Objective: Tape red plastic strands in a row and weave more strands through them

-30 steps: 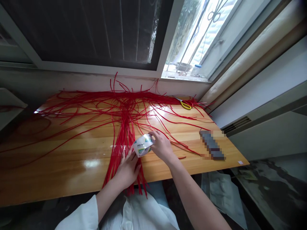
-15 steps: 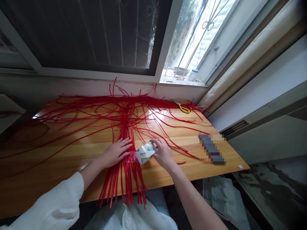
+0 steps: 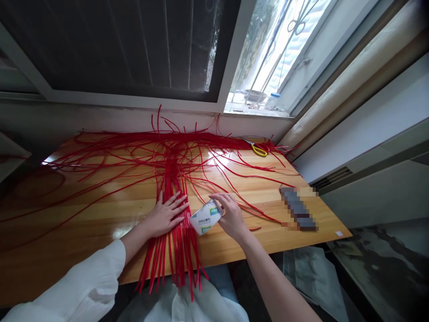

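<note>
Many red cords [image 3: 179,255] run down the wooden table toward me, their near ends hanging over the front edge. Across them lies my left hand [image 3: 168,213], flat with the fingers spread, pressing on the strands. My right hand [image 3: 231,217] grips a roll of clear tape [image 3: 207,218] with printed lettering on its side. The roll is tilted at the right side of the cords, close to the left fingertips. A shiny strip of tape seems to cross the cords beside the roll, partly hidden under the left hand.
Yellow-handled scissors [image 3: 258,150] lie on the cords at the back right. A dark blurred-out object [image 3: 298,209] rests at the right of the wooden table [image 3: 264,241]. More red cords [image 3: 134,139] spread along the wall below the window [image 3: 261,67].
My left hand has slid right over the cords and its fingers have spread wider. The tape roll has turned a little in my right hand, so its printed side faces me more.
</note>
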Tool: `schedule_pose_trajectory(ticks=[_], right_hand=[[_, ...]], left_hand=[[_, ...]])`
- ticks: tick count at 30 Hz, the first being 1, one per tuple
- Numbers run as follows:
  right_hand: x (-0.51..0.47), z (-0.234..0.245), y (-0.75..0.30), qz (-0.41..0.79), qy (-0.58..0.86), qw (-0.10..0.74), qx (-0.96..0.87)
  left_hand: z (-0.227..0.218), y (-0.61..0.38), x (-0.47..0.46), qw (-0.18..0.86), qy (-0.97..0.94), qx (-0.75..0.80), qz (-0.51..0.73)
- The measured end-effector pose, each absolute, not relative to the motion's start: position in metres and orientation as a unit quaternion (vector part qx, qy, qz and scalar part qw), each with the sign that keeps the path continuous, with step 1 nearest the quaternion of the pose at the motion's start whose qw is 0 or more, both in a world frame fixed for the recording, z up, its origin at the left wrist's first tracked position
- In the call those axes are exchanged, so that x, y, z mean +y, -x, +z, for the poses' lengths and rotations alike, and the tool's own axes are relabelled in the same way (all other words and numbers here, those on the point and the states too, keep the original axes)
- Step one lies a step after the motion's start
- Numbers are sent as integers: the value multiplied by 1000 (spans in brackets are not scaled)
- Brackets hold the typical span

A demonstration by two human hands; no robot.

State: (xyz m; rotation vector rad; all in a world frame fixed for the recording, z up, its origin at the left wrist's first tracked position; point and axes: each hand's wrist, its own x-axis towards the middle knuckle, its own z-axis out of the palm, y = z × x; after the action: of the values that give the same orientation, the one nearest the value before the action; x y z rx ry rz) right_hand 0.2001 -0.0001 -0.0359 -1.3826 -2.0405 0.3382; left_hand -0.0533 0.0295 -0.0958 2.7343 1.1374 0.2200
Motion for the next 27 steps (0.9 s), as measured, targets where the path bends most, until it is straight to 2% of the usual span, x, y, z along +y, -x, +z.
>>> schedule_pose_trajectory(ticks=[12,22,24,27], right_hand=[[7,-36,-189,135,486,316,-803],[10,-34,-187,174,525,307,-774],[11,-33,-186,197,549,296,-756],[12,-28,-180,211,580,279,-735]], left_hand=[[-92,47,27,55,-922,376,69],[-79,45,30,133,-904,399,73],[-70,40,28,154,-888,421,102],[-64,27,17,242,-801,501,222]])
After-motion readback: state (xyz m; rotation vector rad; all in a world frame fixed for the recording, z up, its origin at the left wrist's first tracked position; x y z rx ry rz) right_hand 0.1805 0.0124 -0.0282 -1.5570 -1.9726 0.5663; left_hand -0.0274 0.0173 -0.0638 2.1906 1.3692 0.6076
